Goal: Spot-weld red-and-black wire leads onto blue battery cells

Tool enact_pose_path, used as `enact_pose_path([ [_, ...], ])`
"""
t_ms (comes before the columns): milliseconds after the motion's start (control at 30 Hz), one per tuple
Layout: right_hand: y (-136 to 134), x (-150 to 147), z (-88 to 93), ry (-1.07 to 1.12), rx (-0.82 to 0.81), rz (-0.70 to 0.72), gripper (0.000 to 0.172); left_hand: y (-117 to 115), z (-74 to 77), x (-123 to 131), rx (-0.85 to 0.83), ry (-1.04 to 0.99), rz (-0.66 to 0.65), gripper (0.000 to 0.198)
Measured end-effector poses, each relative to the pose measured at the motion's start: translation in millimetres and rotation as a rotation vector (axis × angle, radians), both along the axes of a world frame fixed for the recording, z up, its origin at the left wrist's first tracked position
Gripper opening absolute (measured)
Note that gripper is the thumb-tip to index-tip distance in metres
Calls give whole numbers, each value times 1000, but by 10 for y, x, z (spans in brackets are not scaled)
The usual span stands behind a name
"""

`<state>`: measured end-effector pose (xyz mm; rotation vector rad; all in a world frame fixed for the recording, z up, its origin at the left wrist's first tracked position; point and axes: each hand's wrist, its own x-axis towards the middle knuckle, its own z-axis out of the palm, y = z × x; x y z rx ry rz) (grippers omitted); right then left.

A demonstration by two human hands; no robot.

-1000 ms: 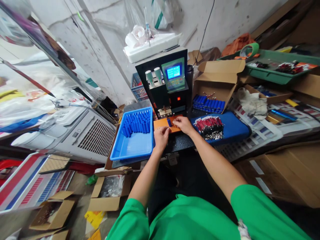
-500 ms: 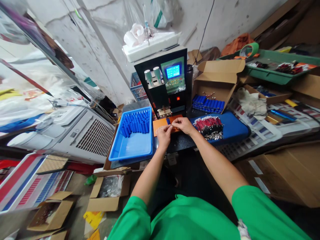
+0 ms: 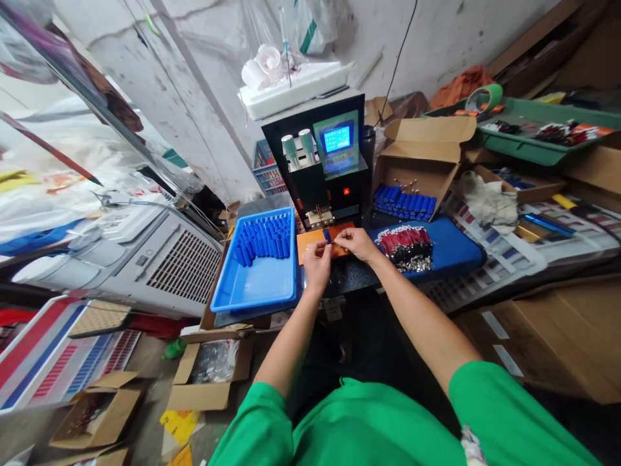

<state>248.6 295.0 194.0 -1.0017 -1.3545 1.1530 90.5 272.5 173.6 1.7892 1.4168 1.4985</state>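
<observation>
Both my hands meet over an orange plate (image 3: 309, 242) in front of a black spot-welding machine (image 3: 323, 162). My left hand (image 3: 316, 264) is pinched at its fingertips, close to a small blue cell (image 3: 327, 235) lying on the plate. My right hand (image 3: 358, 243) is pinched too, fingertips beside the same cell; what either holds is too small to name. A blue tray (image 3: 257, 285) with several blue cells stands to the left. A pile of red wired parts (image 3: 405, 246) lies on a blue pad (image 3: 451, 249) to the right.
An open cardboard box (image 3: 421, 152) holding blue cells sits behind the pad. A green tray (image 3: 531, 147) and a white rag (image 3: 488, 197) are at the far right. A white air cooler (image 3: 145, 252) stands left; cardboard boxes (image 3: 208, 369) lie on the floor.
My left hand has moved up and right toward my right hand, so the fingertips now nearly touch over the orange plate. The view shifted slightly.
</observation>
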Motion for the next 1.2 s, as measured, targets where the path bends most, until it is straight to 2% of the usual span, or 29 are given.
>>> enact_pose_path([
  [100,-20,18,17,31,-16,-20,32,-17,68,-36,123,86,9,15],
  [167,-32,31,25,56,-24,-32,30,5,99,-52,149,159,-62,19],
  [267,-46,49,37,99,-42,-33,28,63,121,-63,81,289,-186,32],
  [400,-56,62,52,148,-73,-33,28,111,107,-83,20,370,-186,40],
  [500,-55,55,57,198,-105,-61,29,110,57,-112,-2,309,-210,45],
  [600,-51,33,62,237,-121,-93,29,103,16,-132,-23,156,-285,42],
  [733,-48,0,76,239,-126,-137,29,134,76,-117,-75,-29,-262,33],
  [900,-34,-29,106,224,-146,-189,29,243,205,-60,-98,-83,-245,24],
  [1033,6,-73,131,183,-175,-193,30,277,167,-19,-166,-143,-270,23],
  [1200,28,-149,181,179,-192,-211,29,250,122,5,-179,-66,-183,20],
])
